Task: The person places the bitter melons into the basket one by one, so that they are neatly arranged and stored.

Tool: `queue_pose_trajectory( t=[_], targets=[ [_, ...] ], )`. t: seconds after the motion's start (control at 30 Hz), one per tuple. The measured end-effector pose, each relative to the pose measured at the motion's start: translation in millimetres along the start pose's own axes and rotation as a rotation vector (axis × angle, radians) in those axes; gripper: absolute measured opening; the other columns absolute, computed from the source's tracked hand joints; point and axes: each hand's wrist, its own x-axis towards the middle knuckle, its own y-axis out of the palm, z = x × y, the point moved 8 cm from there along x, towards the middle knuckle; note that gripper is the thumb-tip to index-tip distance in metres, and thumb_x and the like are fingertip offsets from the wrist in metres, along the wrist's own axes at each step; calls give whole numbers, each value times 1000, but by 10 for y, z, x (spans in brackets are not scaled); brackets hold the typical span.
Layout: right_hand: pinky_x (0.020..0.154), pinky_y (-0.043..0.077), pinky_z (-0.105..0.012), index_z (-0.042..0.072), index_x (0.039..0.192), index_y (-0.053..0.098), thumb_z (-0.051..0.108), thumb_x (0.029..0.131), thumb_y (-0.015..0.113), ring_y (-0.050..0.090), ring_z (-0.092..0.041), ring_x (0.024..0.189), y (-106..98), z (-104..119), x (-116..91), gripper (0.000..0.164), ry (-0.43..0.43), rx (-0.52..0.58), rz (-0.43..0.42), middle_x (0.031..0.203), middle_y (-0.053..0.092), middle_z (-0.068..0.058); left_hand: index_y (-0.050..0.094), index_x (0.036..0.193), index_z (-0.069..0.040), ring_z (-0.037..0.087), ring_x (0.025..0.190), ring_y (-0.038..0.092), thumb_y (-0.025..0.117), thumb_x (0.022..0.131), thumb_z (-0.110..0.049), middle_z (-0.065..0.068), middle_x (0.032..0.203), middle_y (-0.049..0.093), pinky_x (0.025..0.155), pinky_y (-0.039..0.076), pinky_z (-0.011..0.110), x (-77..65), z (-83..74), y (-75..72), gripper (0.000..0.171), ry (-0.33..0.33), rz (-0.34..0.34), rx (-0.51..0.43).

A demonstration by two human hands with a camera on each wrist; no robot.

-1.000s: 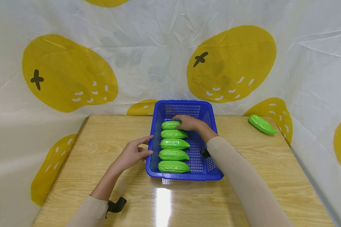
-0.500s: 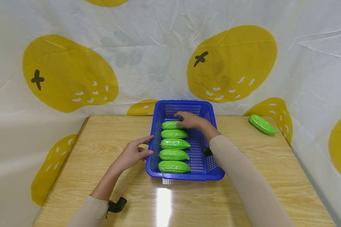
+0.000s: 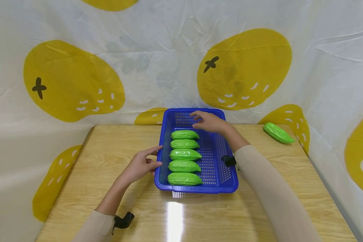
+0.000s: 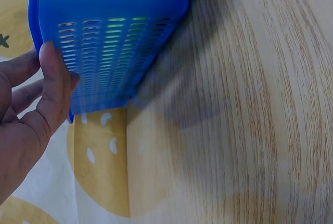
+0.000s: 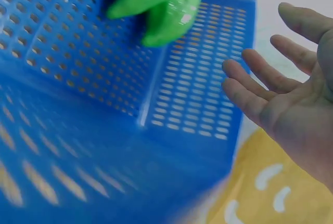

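A blue plastic basket with slotted walls stands on the wooden table. Several glossy green, ridged bitter melons lie in it, stacked in a column along its left side with their pointed tips to the right. My left hand holds the basket's left rim; the left wrist view shows fingers against the outer wall. Over the far end of the basket hovers my right hand, its fingers spread and holding nothing. In the right wrist view the tips of green bitter melons appear beside that hand.
Another green bitter melon lies at the table's far right corner. A white cloth printed with yellow fruit hangs close behind the table and along its sides. Inside the basket, the right half shows bare mesh floor.
My right hand has let go of the farthest bitter melon and risen up and to the right. The melon stays in the row. My left hand keeps its place on the rim.
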Motion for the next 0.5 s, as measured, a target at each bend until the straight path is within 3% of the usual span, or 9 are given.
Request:
queue_pose_trajectory(
  t=[0.27,0.5],
  targets=[
    [115,44,-59,5,159,36,24,108,57,43,-43,144,-248,4,-262,59,-36,56,-51,156,45,-23,45,156,-7,20,68,68,70,98,-4,28,135,54,68,63,53,-7,-1,-13,64,-7,-4,15],
    [114,44,-61,8,161,34,27,108,57,45,-45,143,-422,-148,-571,61,-37,137,-136,157,43,-23,46,156,-8,20,68,68,70,98,-4,28,135,56,68,63,53,0,11,-1,63,1,-1,11]
  ],
)
